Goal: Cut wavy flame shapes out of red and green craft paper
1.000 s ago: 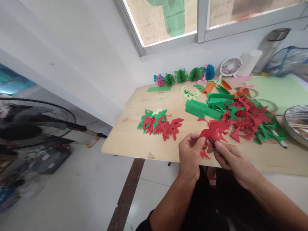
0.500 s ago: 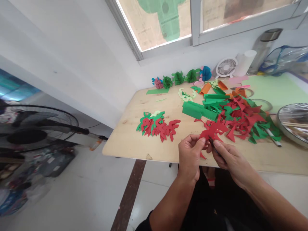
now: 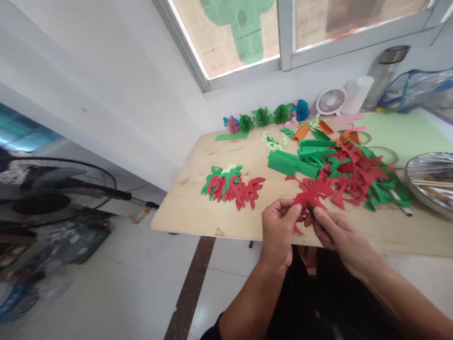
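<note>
My left hand (image 3: 281, 226) is closed in a pinch on a piece of red paper (image 3: 305, 197) above the table's front edge. In my right hand (image 3: 338, 229) is a pair of dark scissors (image 3: 316, 217), their tip at the red paper; the fingers hide most of the handles. Just beyond my hands lies a heap of red paper scraps (image 3: 354, 174) mixed with green ones. Left of my hands, several cut-out red paper shapes (image 3: 244, 191) rest with green paper cut-outs (image 3: 214, 179) on the wooden table (image 3: 191, 212).
Folded green paper (image 3: 283, 162) lies mid-table. Folded paper figures (image 3: 262, 116) line the wall beside a small white fan (image 3: 331, 101). A foil-lined bowl (image 3: 424, 189) with chopsticks and a pen (image 3: 401, 204) are on the right. A floor fan (image 3: 53, 198) stands at left.
The view has shifted very slightly. Both hands keep nearly the same place and hold, with the scissors still at the red paper.
</note>
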